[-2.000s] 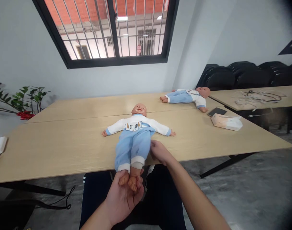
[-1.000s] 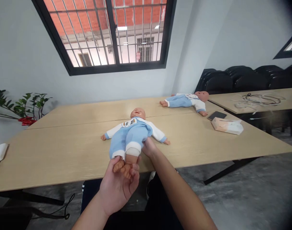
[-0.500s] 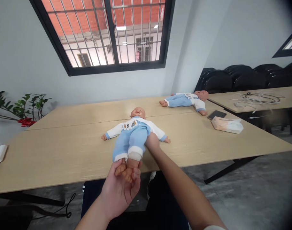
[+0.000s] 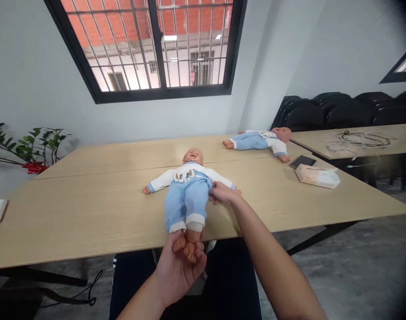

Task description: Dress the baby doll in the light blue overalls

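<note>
A baby doll [image 4: 185, 175] in a white top and light blue trousers [image 4: 186, 200] lies on its back, head away from me, arms spread. My left hand [image 4: 179, 269] is closed around its ankles, holding the feet at the table's front edge. At the waist, on the right side of the doll, the bent fingers of my right hand [image 4: 222, 192] grip the edge of the trousers. Part of those fingertips is hidden by the cloth. The top's hem lies bunched by the waistband.
A second doll [image 4: 256, 140] in similar clothes lies farther back on the wooden table [image 4: 89, 209]. To the right are a dark flat object [image 4: 303, 161] and a tissue pack [image 4: 316, 176]. Cables [image 4: 363, 138] lie on another table. A plant [image 4: 33, 146] stands at the left.
My right hand has come out from beside the doll's hip to the edge of its waist. My left hand and the doll's legs have shifted slightly right.
</note>
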The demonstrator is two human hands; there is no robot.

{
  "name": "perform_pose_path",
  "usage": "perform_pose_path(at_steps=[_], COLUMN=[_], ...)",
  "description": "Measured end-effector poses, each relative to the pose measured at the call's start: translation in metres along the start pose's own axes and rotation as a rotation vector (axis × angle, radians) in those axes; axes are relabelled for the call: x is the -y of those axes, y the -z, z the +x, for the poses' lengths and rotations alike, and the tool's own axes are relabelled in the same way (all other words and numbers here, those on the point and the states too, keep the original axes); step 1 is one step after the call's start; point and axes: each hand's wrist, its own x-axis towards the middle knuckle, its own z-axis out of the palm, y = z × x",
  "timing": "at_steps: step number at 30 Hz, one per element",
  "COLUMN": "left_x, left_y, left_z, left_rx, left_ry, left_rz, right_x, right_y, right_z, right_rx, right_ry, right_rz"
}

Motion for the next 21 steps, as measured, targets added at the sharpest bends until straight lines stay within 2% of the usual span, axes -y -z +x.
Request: perform_pose_path(at_steps=[2,5,9,13,17,21], left_x=[0.003,0.007,0.008,0.012,0.020,0.023], left_y=[0.001,-0.001,-0.010,-0.015,-0.006,0.009], left_z=[0.007,0.021,0.040,0.054,0.057,0.050], left_rx=[-0.013,-0.001,-0.038,-0.016,-0.050,-0.033], left_ry=[-0.004,-0.020,-0.088,-0.130,-0.172,-0.132], left_rz=[0.021,0.040,0.031,0.046,0.064,0.178], right_x=[-0.001,-0.006,-0.015,-0.021,-0.028,-0.037], right_y=[0.008,0.008,0.001,0.001,0.000,-0.005], right_z=[0.001,0.012,0.037,0.060,0.075,0.078], right_rx=[0.017,-0.176,-0.251,-0.296,-0.390,-0.494], right_ry=[-0.073,-0.038,0.104,0.181,0.241,0.289], right_rz=[0.254,0.432,0.337,0.274,0.229,0.160])
